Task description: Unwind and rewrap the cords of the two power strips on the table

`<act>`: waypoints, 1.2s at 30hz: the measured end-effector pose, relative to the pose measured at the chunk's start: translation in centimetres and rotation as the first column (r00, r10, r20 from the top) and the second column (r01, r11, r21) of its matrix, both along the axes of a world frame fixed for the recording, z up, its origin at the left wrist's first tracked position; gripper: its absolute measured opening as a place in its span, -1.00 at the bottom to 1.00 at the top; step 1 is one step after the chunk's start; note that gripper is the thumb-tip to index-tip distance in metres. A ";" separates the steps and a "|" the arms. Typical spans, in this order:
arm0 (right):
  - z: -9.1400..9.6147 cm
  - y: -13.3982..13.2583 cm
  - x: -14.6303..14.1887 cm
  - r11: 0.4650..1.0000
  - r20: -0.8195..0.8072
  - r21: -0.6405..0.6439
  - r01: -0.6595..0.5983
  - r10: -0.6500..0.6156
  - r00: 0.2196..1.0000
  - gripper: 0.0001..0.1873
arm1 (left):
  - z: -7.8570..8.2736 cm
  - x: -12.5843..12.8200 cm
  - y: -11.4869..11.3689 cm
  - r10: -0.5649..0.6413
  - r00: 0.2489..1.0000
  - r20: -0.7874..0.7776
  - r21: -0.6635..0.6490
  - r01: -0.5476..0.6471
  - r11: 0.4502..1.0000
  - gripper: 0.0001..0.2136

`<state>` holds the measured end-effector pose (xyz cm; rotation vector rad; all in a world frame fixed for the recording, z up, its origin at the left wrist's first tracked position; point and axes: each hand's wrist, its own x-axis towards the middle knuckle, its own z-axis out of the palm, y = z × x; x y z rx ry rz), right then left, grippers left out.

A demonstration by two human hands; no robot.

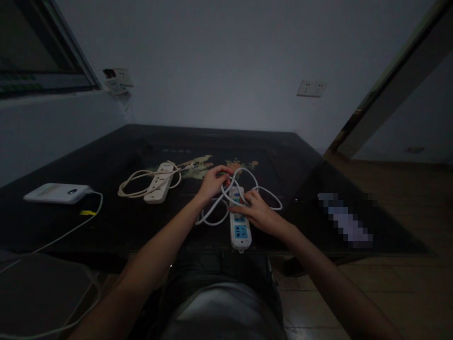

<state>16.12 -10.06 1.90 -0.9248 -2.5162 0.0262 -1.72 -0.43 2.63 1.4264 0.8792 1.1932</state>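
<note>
A white power strip (241,241) with blue socket faces lies lengthwise near the table's front edge. Its white cord (252,173) loops over and around its far end. My left hand (214,181) is at the far left of the strip, fingers pinched on the cord. Over the strip's right side, my right hand (257,210) has its thumb and fingers closed around a part of the cord's loops. Parts of the strip's upper sockets are hidden by my right hand and the cord.
A second, cream power strip (160,186) with its coiled cord lies to the left. Further left is a white power bank (56,192) with a cable attached. A blurred-out object (345,219) lies at the right. Wall sockets (311,88) are behind the dark table (283,146).
</note>
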 end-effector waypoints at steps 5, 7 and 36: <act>0.2 0.0 0.5 0.997 -0.129 0.057 0.055 -0.048 0.990 -0.61 | 1.4 -1.0 -1.1 -0.163 0.979 0.124 -0.108 0.177 0.978 -0.86; 0.1 -0.1 0.8 0.999 -0.202 0.033 0.043 -0.035 0.979 -0.61 | 2.1 -1.4 -1.9 -0.265 0.951 0.159 -0.142 0.288 0.947 -0.80; 1.7 -3.9 14.7 0.897 -0.892 -0.405 0.176 -0.346 -0.290 -0.80 | 0.6 -3.5 -2.6 0.364 0.876 -0.316 0.621 -0.099 0.778 -0.68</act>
